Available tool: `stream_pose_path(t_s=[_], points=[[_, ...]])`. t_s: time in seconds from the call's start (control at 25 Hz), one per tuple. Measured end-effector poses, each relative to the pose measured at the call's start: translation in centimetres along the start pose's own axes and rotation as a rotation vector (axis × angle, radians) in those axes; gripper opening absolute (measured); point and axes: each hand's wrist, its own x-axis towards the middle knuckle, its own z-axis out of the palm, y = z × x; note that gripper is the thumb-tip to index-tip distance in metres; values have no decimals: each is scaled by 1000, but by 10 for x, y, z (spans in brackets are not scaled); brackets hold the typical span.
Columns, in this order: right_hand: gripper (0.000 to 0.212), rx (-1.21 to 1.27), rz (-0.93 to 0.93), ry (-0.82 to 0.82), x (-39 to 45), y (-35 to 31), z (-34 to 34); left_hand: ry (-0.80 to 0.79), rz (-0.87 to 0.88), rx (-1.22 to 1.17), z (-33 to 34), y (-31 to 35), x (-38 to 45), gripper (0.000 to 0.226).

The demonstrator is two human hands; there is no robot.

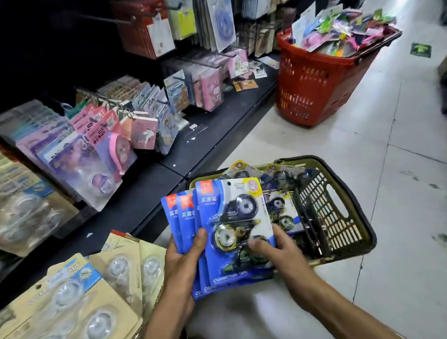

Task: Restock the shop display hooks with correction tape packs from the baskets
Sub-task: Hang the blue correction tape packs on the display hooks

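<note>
A fanned stack of blue correction tape packs (221, 221) is held in front of me over the near edge of a green basket (331, 215). My left hand (185, 251) grips the stack from the left, thumb on the front card. My right hand (275, 247) holds the right side of the top pack, thumb pressed on its blister. More of the same packs (283, 192) lie in the green basket on the floor. Display hooks (105, 100) on the dark rack at left carry pink and purple correction tape packs (87, 155).
A red basket (313, 81) heaped with mixed packets stands farther down the aisle by the shelf. Beige blister packs (76, 293) hang at the lower left. A black base shelf (190, 145) runs along the rack. White tiled floor (384, 140) stretches to the right.
</note>
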Motion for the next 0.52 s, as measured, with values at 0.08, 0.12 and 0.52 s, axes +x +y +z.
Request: stream_pose_path(t_s=[0.08, 0.12, 0.52], points=[[51, 89, 39, -36, 2, 8, 17, 13, 7, 0, -12, 1, 3, 73], [50, 119, 48, -14, 4, 9, 22, 41, 25, 7, -16, 2, 4, 71], [46, -429, 148, 279, 90, 29, -37, -25, -131, -1, -8, 0, 20, 48]])
